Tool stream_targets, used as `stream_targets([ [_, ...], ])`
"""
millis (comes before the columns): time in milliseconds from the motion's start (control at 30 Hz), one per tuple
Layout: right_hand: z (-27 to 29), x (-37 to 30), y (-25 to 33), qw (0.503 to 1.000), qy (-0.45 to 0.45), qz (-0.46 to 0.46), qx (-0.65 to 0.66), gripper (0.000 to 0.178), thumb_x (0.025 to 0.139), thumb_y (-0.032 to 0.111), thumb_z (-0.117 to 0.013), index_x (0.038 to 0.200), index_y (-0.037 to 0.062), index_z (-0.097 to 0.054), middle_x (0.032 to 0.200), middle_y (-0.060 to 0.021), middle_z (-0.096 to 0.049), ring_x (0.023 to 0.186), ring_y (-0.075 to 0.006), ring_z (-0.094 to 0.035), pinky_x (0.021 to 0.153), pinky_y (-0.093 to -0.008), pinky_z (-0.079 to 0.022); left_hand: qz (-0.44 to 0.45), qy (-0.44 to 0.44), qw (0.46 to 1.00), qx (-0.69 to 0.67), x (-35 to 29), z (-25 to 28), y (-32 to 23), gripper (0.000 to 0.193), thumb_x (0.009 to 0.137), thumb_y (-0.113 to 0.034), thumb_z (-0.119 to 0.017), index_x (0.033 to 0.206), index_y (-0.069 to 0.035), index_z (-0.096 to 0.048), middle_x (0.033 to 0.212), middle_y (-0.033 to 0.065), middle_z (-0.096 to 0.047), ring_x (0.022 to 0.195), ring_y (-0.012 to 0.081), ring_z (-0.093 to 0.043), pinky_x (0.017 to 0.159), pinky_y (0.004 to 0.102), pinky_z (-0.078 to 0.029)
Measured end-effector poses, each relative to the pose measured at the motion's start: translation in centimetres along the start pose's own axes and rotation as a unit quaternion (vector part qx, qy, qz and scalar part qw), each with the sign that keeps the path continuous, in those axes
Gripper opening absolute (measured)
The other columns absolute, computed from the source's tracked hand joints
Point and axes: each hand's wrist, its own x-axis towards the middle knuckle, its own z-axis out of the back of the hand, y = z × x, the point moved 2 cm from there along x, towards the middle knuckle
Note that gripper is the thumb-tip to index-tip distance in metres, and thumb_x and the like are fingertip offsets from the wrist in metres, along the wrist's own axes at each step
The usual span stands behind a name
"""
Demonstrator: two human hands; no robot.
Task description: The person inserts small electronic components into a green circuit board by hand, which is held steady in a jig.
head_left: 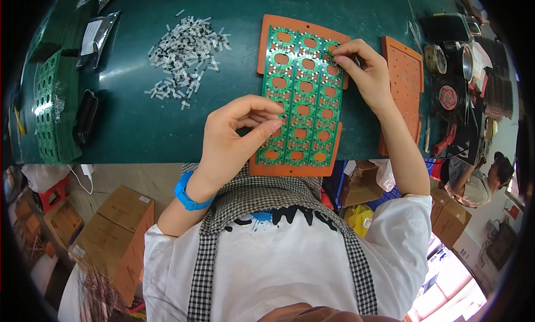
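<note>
At the bottom of the frame, wears a white shirt under a black-and-white checked apron, with a blue band around the left wrist. Just left of centre, holds the left hand over the left column of a green circuit-board panel, with thumb and forefinger tips close together; cannot tell if clamped on a small part. Has the panel lying on an orange tray, upper middle of the frame. At the panel's upper right edge, holds the right hand with thumb and forefinger tips close together; cannot tell if pinching anything. Has a second orange tray farther right, and a loose pile of small clear-and-black parts at upper left, all on a dark green tabletop. Toward the left edge, has a stack of green boards and a dark labelled packet. Below table level, lower left, has cardboard boxes. At the far right, shares the room with another person.
</note>
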Motion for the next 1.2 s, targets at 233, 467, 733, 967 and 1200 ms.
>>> stream_targets([
  [233, 0.1, 0.0, -0.1, 0.998, -0.005, -0.020, 0.057, 0.010, 0.086, 0.003, -0.064, 0.096, 0.0027, -0.065, 0.095, -0.0032, -0.063, 0.088, -0.0115, -0.060, 0.080, -0.0246, -0.047, 0.001, -0.001, 1.000, 0.006, 0.0, 0.2, 0.1, 0.018, 0.084, 0.000, -0.066, 0.102, 0.000, -0.066, 0.091, 0.0060, -0.067, 0.084, 0.0110, -0.064, 0.075, 0.0238, -0.051],
  [467, -0.1, -0.1, 0.1, 0.998, -0.014, -0.019, 0.060, 0.009, 0.086, 0.002, -0.064, 0.095, 0.0025, -0.065, 0.094, -0.0028, -0.063, 0.088, -0.0112, -0.059, 0.080, -0.0242, -0.047, 0.001, -0.002, 1.000, -0.003, 0.1, 0.3, 0.3, 0.018, 0.084, 0.000, -0.067, 0.102, 0.001, -0.066, 0.092, 0.0060, -0.067, 0.084, 0.0106, -0.064, 0.075, 0.0234, -0.051],
  [733, -0.7, -0.4, 0.5, 0.994, -0.051, 0.067, -0.075, 0.014, 0.082, -0.002, -0.065, 0.095, 0.0028, -0.065, 0.086, -0.0059, -0.062, 0.082, -0.0160, -0.061, 0.071, -0.0263, -0.048, 0.006, 0.001, 1.000, 0.001, 0.0, 0.3, 0.3, 0.018, 0.084, 0.000, -0.067, 0.102, 0.001, -0.066, 0.092, 0.0062, -0.067, 0.084, 0.0109, -0.064, 0.075, 0.0231, -0.051],
  [967, -0.4, -0.8, 1.3, 0.937, -0.038, 0.244, -0.246, 0.020, 0.076, 0.000, -0.068, 0.095, 0.0065, -0.067, 0.085, -0.0057, -0.065, 0.078, -0.0211, -0.062, 0.065, -0.0310, -0.050, -0.004, 0.009, 1.000, -0.009, -0.1, 0.3, 0.1, 0.020, 0.084, 0.000, -0.066, 0.104, 0.001, -0.064, 0.093, 0.0068, -0.067, 0.085, 0.0116, -0.064, 0.074, 0.0236, -0.051],
  [1200, -1.9, -2.4, 5.8, 0.856, -0.029, 0.256, -0.449, 0.031, 0.070, 0.018, -0.075, 0.098, 0.0079, -0.067, 0.108, -0.0055, -0.065, 0.087, -0.0222, -0.062, 0.070, -0.0325, -0.050, 0.003, 0.011, 0.999, -0.037, -0.5, -0.6, -0.4, 0.031, 0.083, 0.005, -0.065, 0.113, 0.002, -0.058, 0.093, 0.0098, -0.068, 0.087, 0.0144, -0.067, 0.073, 0.0235, -0.053],
])
